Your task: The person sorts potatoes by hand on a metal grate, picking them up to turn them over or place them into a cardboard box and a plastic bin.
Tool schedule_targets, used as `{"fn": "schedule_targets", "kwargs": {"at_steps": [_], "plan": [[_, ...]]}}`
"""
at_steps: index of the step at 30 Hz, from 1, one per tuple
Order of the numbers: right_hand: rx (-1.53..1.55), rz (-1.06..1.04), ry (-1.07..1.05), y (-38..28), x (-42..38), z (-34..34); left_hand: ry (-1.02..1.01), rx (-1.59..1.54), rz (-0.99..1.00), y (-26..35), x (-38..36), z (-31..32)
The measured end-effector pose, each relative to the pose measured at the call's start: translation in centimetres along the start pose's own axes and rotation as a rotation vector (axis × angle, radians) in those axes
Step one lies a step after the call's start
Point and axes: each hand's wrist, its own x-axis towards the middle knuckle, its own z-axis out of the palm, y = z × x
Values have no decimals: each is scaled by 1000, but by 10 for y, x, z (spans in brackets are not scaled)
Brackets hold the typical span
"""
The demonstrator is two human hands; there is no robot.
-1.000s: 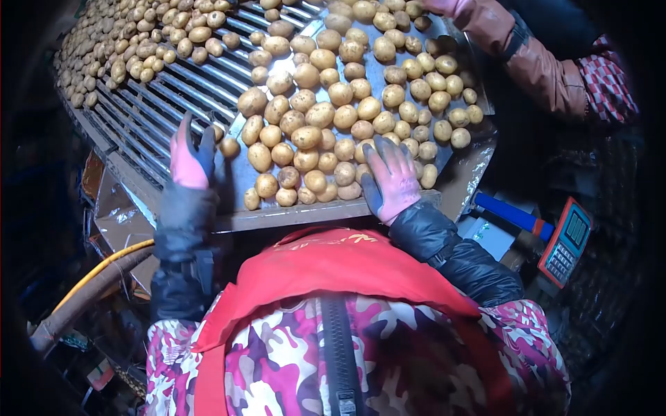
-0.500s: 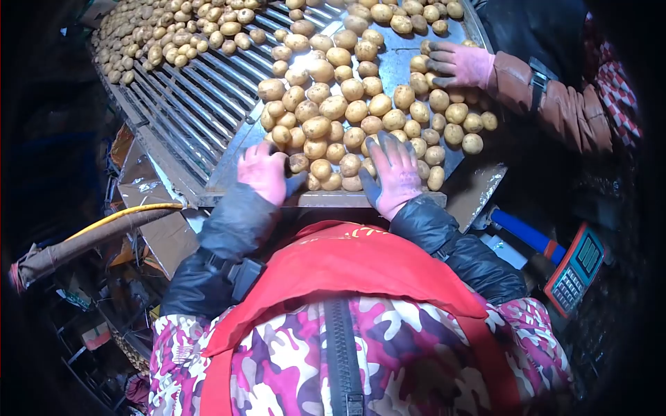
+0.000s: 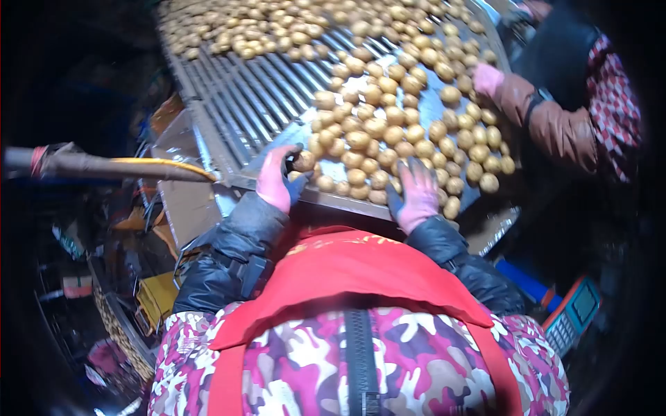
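My left fingers (image 3: 282,153) are half-curling at an edge potato (image 3: 303,161), having moved in from the slatted bars (image 3: 236,97); can't tell if they're gripping. My right fingers (image 3: 417,177) are staying spread, gripping nothing, so the front potatoes (image 3: 356,177) are now lying between them on the metal table (image 3: 432,101).

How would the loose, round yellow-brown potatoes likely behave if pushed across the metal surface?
The round yellow-brown potatoes would probably roll easily, being rounded and loose on a shiny grey metal surface. Lying so close together, they'd likely nudge neighbours.
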Motion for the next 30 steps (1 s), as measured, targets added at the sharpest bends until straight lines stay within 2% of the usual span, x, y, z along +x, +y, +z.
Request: {"fn": "schedule_targets", "kwargs": {"at_steps": [1,2,3,5,7,8,11,12,13,17,18,21,22,23,25,28,29,30], "plan": [[2,1,-16,0,0,1,55,-44,25,-2,-6,-13],[5,-14,1,2,-2,6,127,4,91,21,-7,-34],[12,-32,17,5,-3,9,232,94,113,14,-20,-50],[24,-13,-5,6,-2,10,408,246,217,36,-37,-101],[49,-32,-10,7,-3,5,678,374,90,13,-80,-158],[51,-42,-5,10,-3,8,813,651,143,26,-76,-183],[56,-67,-7,15,-3,9,1192,307,109,51,-70,-245],[62,-77,-3,16,-3,9,1241,534,125,52,-74,-275],[56,-78,-5,16,-4,9,1353,484,29,66,-65,-290],[44,-70,-5,17,-3,10,1406,1130,81,94,-42,-339],[35,-68,-25,17,-3,10,1451,1120,156,92,-31,-347],[20,-45,-57,15,-4,9,1427,1452,291,75,-4,-375],[6,-34,-66,14,-4,9,1392,1300,408,36,-6,-405],[-10,-27,-70,13,-5,8,1423,1484,468,45,22,-393],[-23,-6,-94,9,-2,4,1480,1356,507,-1,60,-403],[-79,-6,-130,7,0,2,975,1065,-149,-56,98,-371],[-77,-9,-126,7,-1,3,1000,845,-305,-108,116,-369],[-75,-14,-117,6,-1,2,664,990,-716,-147,97,-369]]}}
